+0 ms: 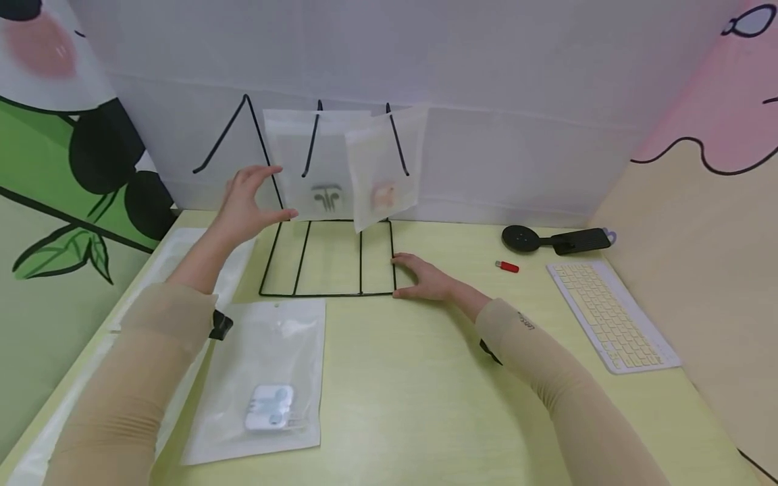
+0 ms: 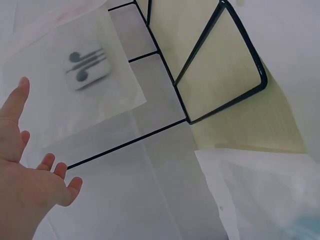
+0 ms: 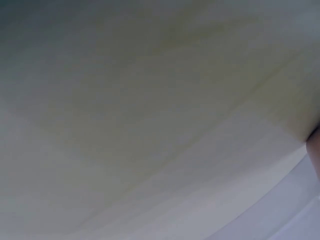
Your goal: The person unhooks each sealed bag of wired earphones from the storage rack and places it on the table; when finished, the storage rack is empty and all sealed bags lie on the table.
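Left grip [image 1: 242, 208] is spread wide at the left edge of the hanging earphone bag [image 1: 331, 158], thumb by its bottom corner. Right grip [image 1: 428, 280] is spread too, right at the side of the black wire rack [image 1: 328, 295] standing on the counter [image 1: 413, 405].

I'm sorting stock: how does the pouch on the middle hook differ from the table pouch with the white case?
The hanging pouch is upright on the middle hook; the table pouch lies flat. The hanging pouch shows dark earphones, while the table pouch shows pale blue earphone shapes. Both are whitish and translucent.
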Demonstrator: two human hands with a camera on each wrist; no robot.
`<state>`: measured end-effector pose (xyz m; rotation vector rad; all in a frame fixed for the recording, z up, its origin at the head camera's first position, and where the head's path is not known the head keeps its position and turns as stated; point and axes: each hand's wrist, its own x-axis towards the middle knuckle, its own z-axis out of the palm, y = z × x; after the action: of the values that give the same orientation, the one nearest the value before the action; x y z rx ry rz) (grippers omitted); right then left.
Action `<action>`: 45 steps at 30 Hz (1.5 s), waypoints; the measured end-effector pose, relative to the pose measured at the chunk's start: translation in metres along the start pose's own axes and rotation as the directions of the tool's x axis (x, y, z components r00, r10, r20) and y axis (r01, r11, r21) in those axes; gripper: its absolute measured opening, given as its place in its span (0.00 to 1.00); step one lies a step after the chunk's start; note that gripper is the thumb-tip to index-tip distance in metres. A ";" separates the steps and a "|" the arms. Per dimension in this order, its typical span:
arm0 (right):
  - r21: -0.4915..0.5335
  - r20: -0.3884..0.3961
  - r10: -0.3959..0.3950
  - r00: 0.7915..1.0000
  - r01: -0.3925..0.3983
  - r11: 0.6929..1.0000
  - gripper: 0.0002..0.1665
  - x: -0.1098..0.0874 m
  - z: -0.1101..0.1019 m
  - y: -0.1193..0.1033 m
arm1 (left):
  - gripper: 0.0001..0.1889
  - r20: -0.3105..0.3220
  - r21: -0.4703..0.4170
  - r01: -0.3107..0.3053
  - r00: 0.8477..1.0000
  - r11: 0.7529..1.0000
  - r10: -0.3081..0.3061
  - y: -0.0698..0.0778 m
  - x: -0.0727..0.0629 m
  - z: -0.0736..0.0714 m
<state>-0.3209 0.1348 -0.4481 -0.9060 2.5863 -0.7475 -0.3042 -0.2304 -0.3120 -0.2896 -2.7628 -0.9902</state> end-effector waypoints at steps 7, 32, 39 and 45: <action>-0.001 0.003 0.000 1.000 0.000 1.000 0.49 0.000 0.001 0.000 | 0.39 -0.040 -0.142 0.020 0.999 0.990 -0.026 -0.005 0.020 0.008; -0.012 -0.007 -0.010 1.000 0.010 1.000 0.49 0.004 0.001 0.004 | 0.24 -0.341 -0.231 -0.166 0.937 0.959 0.080 -0.022 0.029 0.047; -0.009 -0.006 -0.010 1.000 0.010 1.000 0.49 0.002 0.000 0.002 | 0.20 -0.480 -0.164 -0.275 0.861 0.947 0.167 -0.018 0.025 0.054; -0.004 -0.005 -0.008 1.000 0.008 1.000 0.49 0.003 0.000 0.003 | 0.20 -0.570 -0.118 -0.372 0.785 0.921 0.244 -0.015 0.022 0.060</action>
<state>-0.3248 0.1353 -0.4502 -0.9176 2.5907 -0.7482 -0.3353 -0.2007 -0.3608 -0.4069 -2.0083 -1.0899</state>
